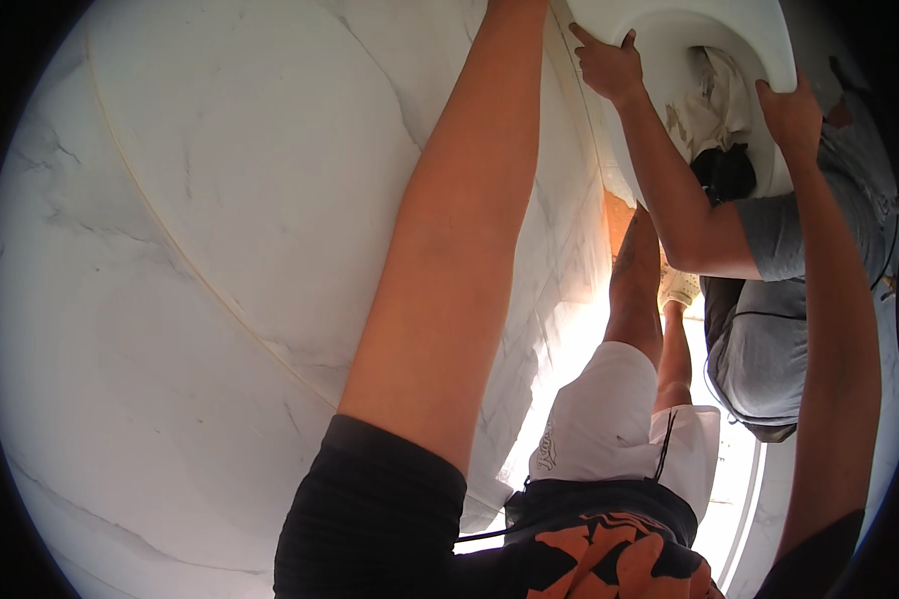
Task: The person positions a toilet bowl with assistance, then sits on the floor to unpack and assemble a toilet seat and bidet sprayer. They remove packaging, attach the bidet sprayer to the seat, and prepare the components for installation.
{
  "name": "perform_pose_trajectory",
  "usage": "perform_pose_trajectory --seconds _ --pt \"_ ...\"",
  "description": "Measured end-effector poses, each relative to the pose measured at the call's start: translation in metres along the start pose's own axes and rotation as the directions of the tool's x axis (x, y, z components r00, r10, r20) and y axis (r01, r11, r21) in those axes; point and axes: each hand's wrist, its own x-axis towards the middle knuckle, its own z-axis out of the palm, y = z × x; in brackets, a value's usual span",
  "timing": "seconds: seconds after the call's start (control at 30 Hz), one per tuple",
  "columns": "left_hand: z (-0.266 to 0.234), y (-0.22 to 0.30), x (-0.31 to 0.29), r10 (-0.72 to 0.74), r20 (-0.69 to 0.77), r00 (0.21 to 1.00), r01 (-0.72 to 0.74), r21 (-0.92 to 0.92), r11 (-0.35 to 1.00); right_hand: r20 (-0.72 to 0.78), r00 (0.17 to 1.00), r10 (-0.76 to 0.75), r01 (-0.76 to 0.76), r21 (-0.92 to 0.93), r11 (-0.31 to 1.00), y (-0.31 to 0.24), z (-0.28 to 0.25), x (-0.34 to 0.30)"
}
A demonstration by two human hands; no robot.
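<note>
My right hand [794,118] grips the edge of a large white curved fixture [777,45] at the upper right, smooth like a ceramic basin or bowl; its exact kind I cannot tell. My left arm [459,220] stretches up along the marbled wall, and its hand lies beyond the top edge. Another person's hand [609,68] rests at the fixture's left side, fingers spread. Within the fixture's curve show a crumpled beige cloth [724,95] and a black item [724,172], which I cannot make out.
White marbled panels [220,200] with thin joint lines fill the left. The other person, in a grey shirt [769,235], crouches close on the right. An orange-brown patch [619,222] shows beside my leg [634,285]. Bright light falls on the floor around my white shorts [594,419].
</note>
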Motion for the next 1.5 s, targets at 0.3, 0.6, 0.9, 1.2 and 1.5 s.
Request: perform_pose_trajectory --seconds 0.3,0.6,0.9,1.2,1.5 --pt "0.005 -0.001 0.001 0.004 -0.020 1.000 -0.006 -0.055 0.998 0.005 1.000 -0.025 0.025 0.034 0.999 0.002 0.000 0.000" --pt "0.003 -0.001 0.000 0.016 -0.043 0.999 -0.017 -0.014 1.000 0.015 0.999 -0.039 0.039 0.025 0.999 0.002 0.001 0.000" --pt "0.003 -0.001 0.001 0.002 -0.047 0.999 -0.003 -0.019 1.000 -0.011 0.999 -0.031 0.031 0.032 0.999 0.002 0.004 0.003" --pt "0.009 0.002 0.002 0.022 -0.044 0.999 -0.021 0.010 1.000 -0.011 0.999 -0.044 0.045 0.041 0.998 0.010 0.006 0.010" --pt "0.007 -0.002 0.000 0.018 -0.047 0.999 -0.019 -0.018 1.000 -0.035 0.999 -0.022 0.024 0.044 0.999 0.007 0.010 0.007"
